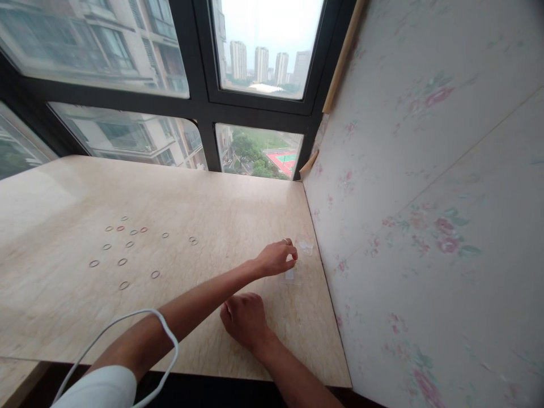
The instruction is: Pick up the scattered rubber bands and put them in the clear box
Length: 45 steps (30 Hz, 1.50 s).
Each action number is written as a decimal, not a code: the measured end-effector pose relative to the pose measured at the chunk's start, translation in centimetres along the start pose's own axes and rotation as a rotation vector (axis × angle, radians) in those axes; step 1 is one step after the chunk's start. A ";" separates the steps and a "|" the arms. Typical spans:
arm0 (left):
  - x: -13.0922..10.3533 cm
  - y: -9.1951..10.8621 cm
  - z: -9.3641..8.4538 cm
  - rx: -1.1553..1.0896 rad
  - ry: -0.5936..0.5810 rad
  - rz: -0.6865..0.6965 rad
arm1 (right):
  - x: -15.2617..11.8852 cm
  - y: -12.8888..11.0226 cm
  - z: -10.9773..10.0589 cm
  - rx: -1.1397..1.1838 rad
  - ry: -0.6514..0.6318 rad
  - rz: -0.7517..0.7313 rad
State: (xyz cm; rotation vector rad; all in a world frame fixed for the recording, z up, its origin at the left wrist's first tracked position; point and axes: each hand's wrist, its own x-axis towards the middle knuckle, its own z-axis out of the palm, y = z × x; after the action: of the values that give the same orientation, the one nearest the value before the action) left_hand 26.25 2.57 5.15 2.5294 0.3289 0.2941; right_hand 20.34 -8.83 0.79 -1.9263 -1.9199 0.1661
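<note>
Two bare hands at one desk. Left hand: grip part-curled, thumb and fingertip bent close together at a clear packet; whether it has hold of anything cannot be told. Right hand: grip curled, back uppermost, beside the left forearm; fingertips hidden, contents uncertain. Over a dozen thin rings: scattered, desk's left side. Clear wrapper: near wall, outline faint. White sleeve: cut off below.

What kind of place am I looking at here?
Probably a bay-window corner in a home, likely an upper-floor apartment. The clues are the floral wallpaper, the broad stone-look ledge beneath a dark-framed window, and the view down onto treetops.
</note>
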 end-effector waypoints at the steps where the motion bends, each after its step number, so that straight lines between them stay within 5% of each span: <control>1: -0.1 0.0 -0.1 -0.009 0.009 -0.005 | 0.0 0.0 0.0 0.004 0.001 0.000; 9: -2.7 -1.5 -2.0 -0.190 0.246 -0.176 | 0.3 0.3 -0.2 0.069 0.010 0.017; 17: -8.7 -4.0 -0.9 -0.216 0.558 -0.433 | 0.3 0.5 0.1 0.126 0.052 0.003; 25: -14.8 -5.0 -1.3 -0.071 0.644 -0.482 | 0.1 0.1 -0.1 0.087 0.057 -0.024; 36: -22.2 -6.5 -2.6 -0.103 0.620 -0.536 | 0.3 -0.2 -0.4 0.174 0.020 0.053; 45: -26.5 -7.0 -4.2 -0.277 0.762 -0.596 | 6.4 -2.8 -0.3 0.470 -0.081 -0.015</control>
State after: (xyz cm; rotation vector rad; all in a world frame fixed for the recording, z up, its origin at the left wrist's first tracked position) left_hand -1.19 2.58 1.00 1.8436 1.2015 0.9708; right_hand 18.12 -2.69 3.40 -1.6083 -1.7466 0.6378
